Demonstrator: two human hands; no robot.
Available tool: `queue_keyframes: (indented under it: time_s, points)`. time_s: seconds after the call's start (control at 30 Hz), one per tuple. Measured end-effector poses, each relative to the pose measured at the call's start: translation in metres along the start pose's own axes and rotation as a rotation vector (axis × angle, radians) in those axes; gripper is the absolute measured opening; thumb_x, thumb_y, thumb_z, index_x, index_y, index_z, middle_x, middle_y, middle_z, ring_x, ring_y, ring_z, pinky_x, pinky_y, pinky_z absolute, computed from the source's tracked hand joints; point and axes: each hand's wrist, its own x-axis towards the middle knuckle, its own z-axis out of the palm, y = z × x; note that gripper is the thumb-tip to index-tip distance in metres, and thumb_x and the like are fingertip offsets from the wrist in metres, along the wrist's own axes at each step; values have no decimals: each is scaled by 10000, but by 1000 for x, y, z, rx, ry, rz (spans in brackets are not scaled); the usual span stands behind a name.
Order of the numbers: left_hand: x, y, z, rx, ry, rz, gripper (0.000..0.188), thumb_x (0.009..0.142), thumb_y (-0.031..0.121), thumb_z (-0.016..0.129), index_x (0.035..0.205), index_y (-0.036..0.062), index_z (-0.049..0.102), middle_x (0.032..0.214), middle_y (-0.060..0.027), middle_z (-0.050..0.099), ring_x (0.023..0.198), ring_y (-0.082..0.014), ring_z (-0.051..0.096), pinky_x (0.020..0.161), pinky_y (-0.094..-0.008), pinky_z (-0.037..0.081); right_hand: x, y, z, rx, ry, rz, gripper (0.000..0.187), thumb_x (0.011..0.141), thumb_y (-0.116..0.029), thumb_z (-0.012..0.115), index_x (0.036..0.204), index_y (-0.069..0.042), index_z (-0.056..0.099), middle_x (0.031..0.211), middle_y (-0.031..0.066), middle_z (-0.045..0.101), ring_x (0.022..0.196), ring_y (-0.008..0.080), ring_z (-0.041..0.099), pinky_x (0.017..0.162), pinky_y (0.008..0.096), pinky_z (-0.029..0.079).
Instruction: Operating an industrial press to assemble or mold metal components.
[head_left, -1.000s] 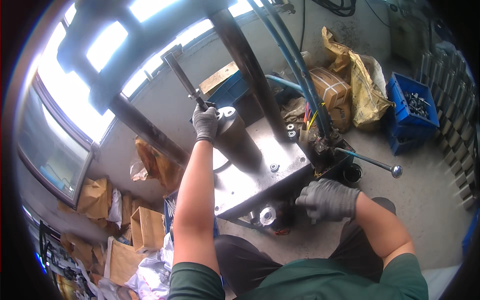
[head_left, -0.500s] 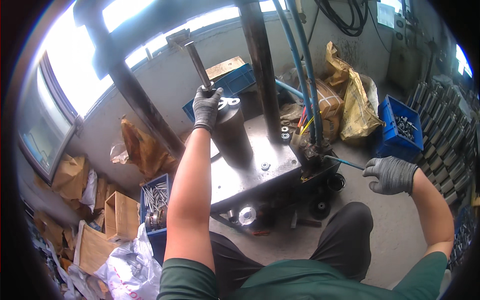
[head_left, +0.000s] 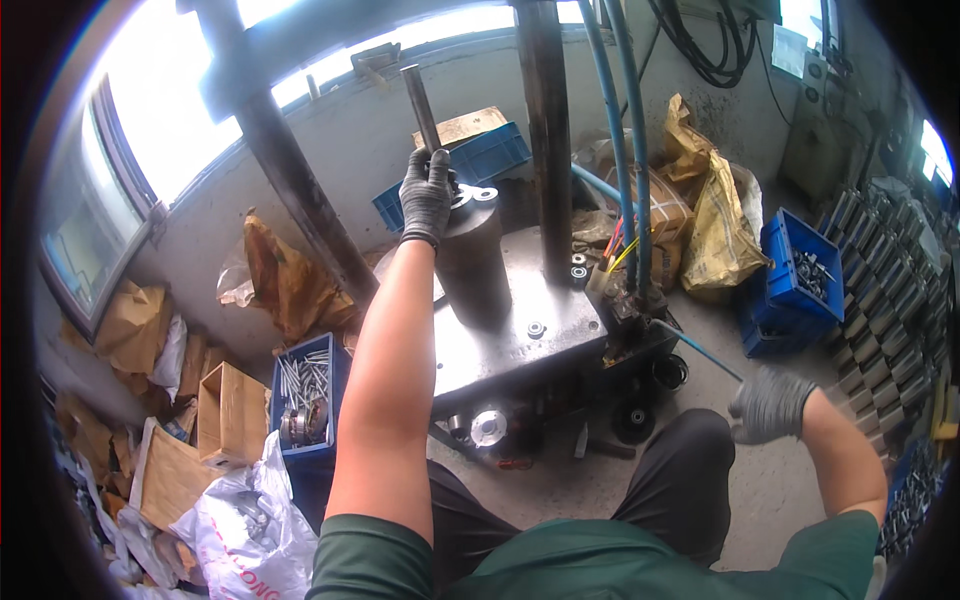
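My left hand point(head_left: 427, 200), in a grey glove, is closed around the lower end of an upright metal shaft point(head_left: 419, 105), which leans slightly left. It stands at the top of a thick dark steel cylinder point(head_left: 475, 265) with small bright rings point(head_left: 483, 195) on it. That cylinder rests on a shiny metal plate point(head_left: 475, 360) between two dark press columns. To the right, my right hand point(head_left: 772, 405), also gloved and slightly blurred, is closed on the end of a thin blue lever point(head_left: 705, 358). A small bearing point(head_left: 536, 328) lies on the plate.
Left of the plate are a blue crate point(head_left: 335, 390) of metal rods, a wooden box point(head_left: 233, 415) and a white bag point(head_left: 250, 525). Blue hoses point(head_left: 632, 130) rise behind the lever. Blue bins point(head_left: 800, 270) and stacked metal parts point(head_left: 880, 320) stand at right. Round parts point(head_left: 633, 418) lie beneath.
My right hand has moved downward with the lever's end. My left hand keeps its hold at the shaft's base, its fingers slightly shifted. The whole view has shifted a little.
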Motion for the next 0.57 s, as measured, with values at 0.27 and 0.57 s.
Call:
queue_keyframes:
  time_s: [0.27, 0.57]
  points:
    - [6, 1, -3, -97, -46, -71, 265, 1060, 266, 664, 1204, 44, 650, 775, -33, 652, 619, -96, 605, 552, -265, 530, -4, -23, 74, 37, 138, 133, 338, 885, -386, 606, 832, -104, 785, 760, 160, 730, 770, 373, 741, 740, 498, 592]
    - [5, -8, -6, -139, -62, -54, 326, 1087, 310, 637, 1303, 66, 650, 820, -32, 661, 664, -100, 605, 598, -268, 530, -3, -29, 75, 186, 329, 219, 331, 886, -389, 667, 778, -91, 764, 767, 172, 724, 758, 388, 731, 726, 501, 588]
